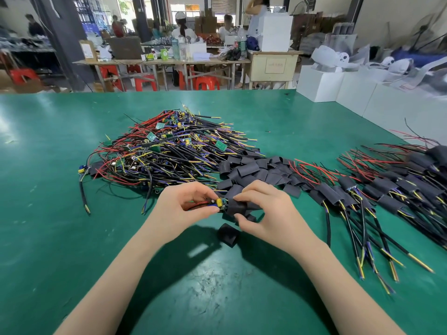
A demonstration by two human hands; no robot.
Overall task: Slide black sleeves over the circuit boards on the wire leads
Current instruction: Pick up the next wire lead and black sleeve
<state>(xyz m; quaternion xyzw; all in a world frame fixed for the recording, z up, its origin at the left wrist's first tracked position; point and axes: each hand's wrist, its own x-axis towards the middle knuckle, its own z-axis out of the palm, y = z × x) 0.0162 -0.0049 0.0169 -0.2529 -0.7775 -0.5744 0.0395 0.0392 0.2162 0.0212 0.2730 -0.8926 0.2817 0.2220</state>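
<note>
My left hand (180,207) pinches a small circuit board (220,203) with a yellow part and red leads, just above the green table. My right hand (263,211) holds a black sleeve (235,206) by its edges, its mouth against the board's right end. One loose black sleeve (227,234) lies on the table below my hands. A big tangle of unsleeved wire leads with boards (169,151) sits behind my left hand. A heap of empty black sleeves (254,170) lies behind my right hand.
Sleeved leads (377,192) lie in rows on the right, their cable ends pointing toward me. White boxes (338,85) stand at the table's far right edge. Beyond the green table (60,213) are benches, red stools and seated people.
</note>
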